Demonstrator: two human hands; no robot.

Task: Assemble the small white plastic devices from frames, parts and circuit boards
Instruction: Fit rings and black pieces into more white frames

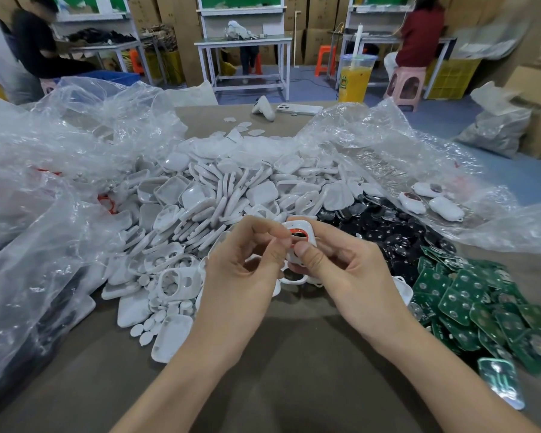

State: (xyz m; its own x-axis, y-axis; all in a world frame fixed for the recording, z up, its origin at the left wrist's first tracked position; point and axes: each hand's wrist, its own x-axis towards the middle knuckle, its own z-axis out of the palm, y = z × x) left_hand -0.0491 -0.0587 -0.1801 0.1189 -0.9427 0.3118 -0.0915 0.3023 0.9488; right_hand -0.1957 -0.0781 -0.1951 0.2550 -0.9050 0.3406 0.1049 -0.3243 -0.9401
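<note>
At your far left, the crumpled clear plastic bags [44,182] lie open on the brown bench [294,370]. The lower one holds dark pieces that you cannot make out through the film. Just right of them spreads the loose heap of white plastic frames and shells [219,189], with small white oval buttons [156,320] scattered at its near edge, none of it in a container. In the middle, above the bench and close to the heap's front, you hold the task's piece: a small white rounded-square frame [305,228] with a red ring around a dark centre. Your left grip [241,270] is narrow, thumb and forefinger pinching at the frame's left edge beside the ring; whether a tiny part sits between them is hidden. Your right grip [344,270] wraps round the frame from below, thumb pressing on its face. This looks like the seating step, an insert being settled into the frame. The next move likely calls for even thumb pressure until it sits flush, then a board from your right. There the pile of black round parts [397,239] and the spread of green circuit boards [469,295] lie loose on the bench, and farther back the open clear plastic sheet [419,157] carries three closed white devices [444,207].
</note>
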